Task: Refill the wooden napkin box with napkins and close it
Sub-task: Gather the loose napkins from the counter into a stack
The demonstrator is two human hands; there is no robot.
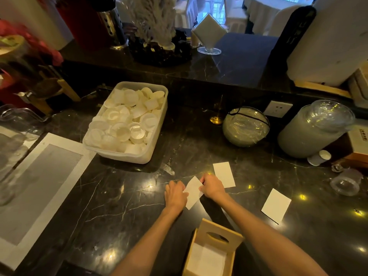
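Note:
The wooden napkin box (233,253) stands open near the counter's front edge between my forearms, with white napkins inside it. Its lid (221,233), with an oval slot, stands upright at the far side. My left hand (175,194) and my right hand (212,186) both hold one folded white napkin (193,193) just above the dark marble counter, beyond the box. A second folded napkin (224,174) lies flat right behind my right hand. A third napkin (276,205) lies flat farther right.
A plastic tub (127,156) full of small white cups sits at the left centre. A grey-and-white mat (39,188) lies far left. A round glass bowl (246,126), a large lidded jar (314,130) and small glass cups (346,182) stand at the right.

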